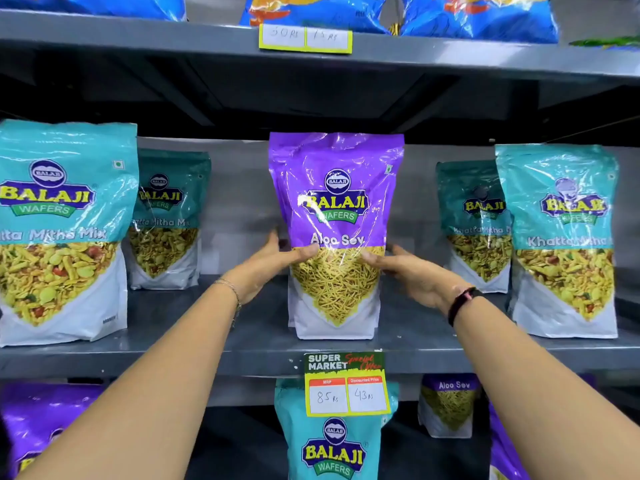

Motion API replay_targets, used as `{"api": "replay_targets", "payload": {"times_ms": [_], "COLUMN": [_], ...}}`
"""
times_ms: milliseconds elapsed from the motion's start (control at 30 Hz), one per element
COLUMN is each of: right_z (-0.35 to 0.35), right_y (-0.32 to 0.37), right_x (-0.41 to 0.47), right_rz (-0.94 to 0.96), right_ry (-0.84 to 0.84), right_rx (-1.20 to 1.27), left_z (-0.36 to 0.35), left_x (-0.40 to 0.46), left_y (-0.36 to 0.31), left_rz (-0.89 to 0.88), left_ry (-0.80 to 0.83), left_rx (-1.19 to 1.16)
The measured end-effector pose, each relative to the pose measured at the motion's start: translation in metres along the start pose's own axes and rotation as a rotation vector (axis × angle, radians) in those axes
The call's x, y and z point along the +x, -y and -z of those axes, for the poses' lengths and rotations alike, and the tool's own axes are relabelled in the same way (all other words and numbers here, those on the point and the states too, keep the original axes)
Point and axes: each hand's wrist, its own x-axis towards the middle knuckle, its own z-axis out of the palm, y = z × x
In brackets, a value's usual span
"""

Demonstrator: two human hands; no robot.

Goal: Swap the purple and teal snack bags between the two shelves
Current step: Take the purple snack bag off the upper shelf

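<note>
A purple Aloo Sev bag [337,209] stands upright on the middle shelf [214,355], near its front edge. My left hand [266,263] grips the bag's left side and my right hand [412,275] grips its right side, thumbs on the front. Teal Khatta Mitha bags stand on the same shelf: a large one at far left [59,230], one behind it [166,220], one at far right [564,240] and one behind that [474,223]. On the lower shelf a teal bag [332,448] stands in the middle, with purple bags at left [41,420] and right [450,403].
A price tag [346,384] hangs from the middle shelf's front edge, over the lower teal bag. The shelf above [138,34] carries blue snack bags [478,15] and a yellow-edged label [305,38]. Bare shelf shows on both sides of the purple bag.
</note>
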Motion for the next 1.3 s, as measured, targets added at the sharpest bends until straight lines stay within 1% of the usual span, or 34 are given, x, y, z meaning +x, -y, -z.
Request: {"api": "replay_targets", "payload": {"times_ms": [67,133,200,300,500,633,767,833,933,1033,1133,1300], "right_z": [-0.004,-0.007,-0.009,-0.012,-0.025,-0.043,-0.078,-0.099,-0.129,-0.157,-0.182,-0.21], "right_y": [-0.003,-0.009,-0.014,-0.015,-0.011,0.002,0.013,0.009,-0.006,-0.032,-0.067,-0.132], "right_x": [-0.001,-0.002,-0.002,-0.005,-0.028,-0.052,-0.081,-0.093,-0.108,-0.12,-0.125,-0.122], "right_rz": [0.018,0.014,0.047,0.089,0.156,0.253,0.369,0.388,0.391,0.353,0.271,0.106], "right_ry": [0.088,0.168,0.185,0.164,0.054,0.009,0.024,0.034,0.075,0.08,0.092,0.159], "right_rx": [-0.018,-0.056,-0.047,0.008,0.004,0.033,-0.013,-0.047,-0.059,-0.145,-0.168,-0.163], "left_z": [-0.002,-0.002,-0.005,-0.008,-0.005,0.002,0.02,0.03,0.044,0.053,0.054,0.051], "left_x": [0.002,0.005,0.006,0.004,-0.016,-0.043,-0.089,-0.115,-0.153,-0.186,-0.211,-0.234], "left_y": [0.004,0.017,0.023,0.024,0.026,0.013,0.005,0.01,0.027,0.054,0.089,0.15], "left_rz": [-0.035,-0.046,-0.053,-0.084,-0.149,-0.217,-0.278,-0.28,-0.261,-0.214,-0.132,0.053], "left_ry": [0.034,0.093,0.142,0.147,-0.002,-0.087,-0.161,-0.202,-0.228,-0.244,-0.277,-0.301], "left_rx": [-0.069,-0.072,-0.079,-0.147,-0.223,-0.261,-0.283,-0.269,-0.243,-0.267,-0.3,-0.332]}}
